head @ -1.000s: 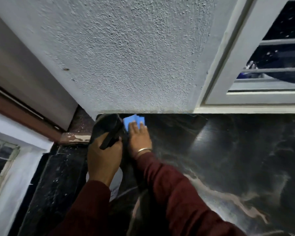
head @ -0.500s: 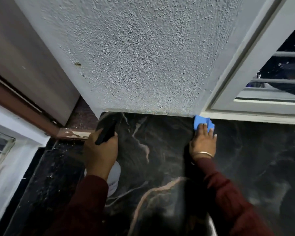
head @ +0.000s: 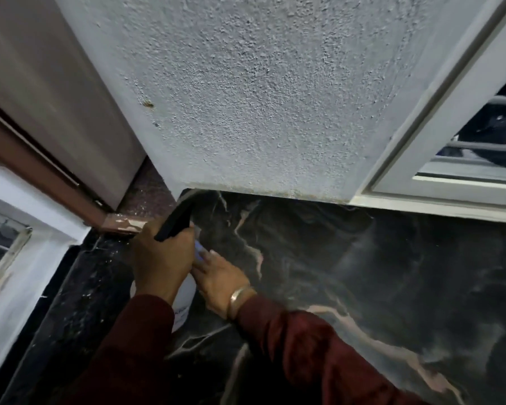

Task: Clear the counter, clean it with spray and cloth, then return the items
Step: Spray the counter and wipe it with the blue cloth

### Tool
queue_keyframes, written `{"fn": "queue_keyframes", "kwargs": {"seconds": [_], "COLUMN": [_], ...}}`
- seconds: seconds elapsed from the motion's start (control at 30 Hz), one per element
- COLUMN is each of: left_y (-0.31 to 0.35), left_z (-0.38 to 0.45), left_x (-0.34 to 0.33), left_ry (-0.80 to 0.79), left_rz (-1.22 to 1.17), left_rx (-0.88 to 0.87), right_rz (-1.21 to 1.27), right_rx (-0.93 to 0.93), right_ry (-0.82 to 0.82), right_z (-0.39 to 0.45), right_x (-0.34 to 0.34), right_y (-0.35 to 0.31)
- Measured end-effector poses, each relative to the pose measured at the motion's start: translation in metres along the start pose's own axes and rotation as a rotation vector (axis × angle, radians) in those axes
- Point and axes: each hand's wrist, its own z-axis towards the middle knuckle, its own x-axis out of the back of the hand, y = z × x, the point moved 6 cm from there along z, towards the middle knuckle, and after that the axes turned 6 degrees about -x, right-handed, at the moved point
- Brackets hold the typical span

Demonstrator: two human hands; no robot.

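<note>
Right hand swept cloth back beside left grip.

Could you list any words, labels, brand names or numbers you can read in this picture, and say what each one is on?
No text here can be read.
White spray bottle, held in the left hand: a few dark marks low on its side, too small and blurred to read.
Blue cloth under the right hand, the black marble counter and the textured wall: no text.
</note>
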Motion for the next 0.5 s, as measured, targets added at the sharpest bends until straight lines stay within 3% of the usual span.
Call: {"fn": "queue_keyframes", "kwargs": {"seconds": [0.07,0.27,0.37,0.43,0.5], "left_y": [0.008,0.049,0.064,0.077,0.095], "left_z": [-0.003,-0.044,-0.066,-0.087,-0.111], "left_x": [-0.012,-0.067,-0.1,-0.129,-0.157], "left_ry": [-0.02,-0.148,-0.187,-0.233,-0.263], "left_rz": [-0.026,-0.07,-0.065,-0.033,-0.016], "left_rx": [0.014,-0.105,-0.141,-0.179,-0.222], "right_rz": [0.005,-0.059,-0.002,-0.067,-0.04], "right_rx": [-0.135,-0.982,-1.277,-1.209,-0.942], "right_ry": [0.11,0.271,0.31,0.345,0.258], "right_z": [-0.041,-0.224,-0.302,-0.3,-0.269], "right_x": [0.019,0.095,0.112,0.101,0.076], "right_y": [0.051,0.278,0.318,0.297,0.254]}}
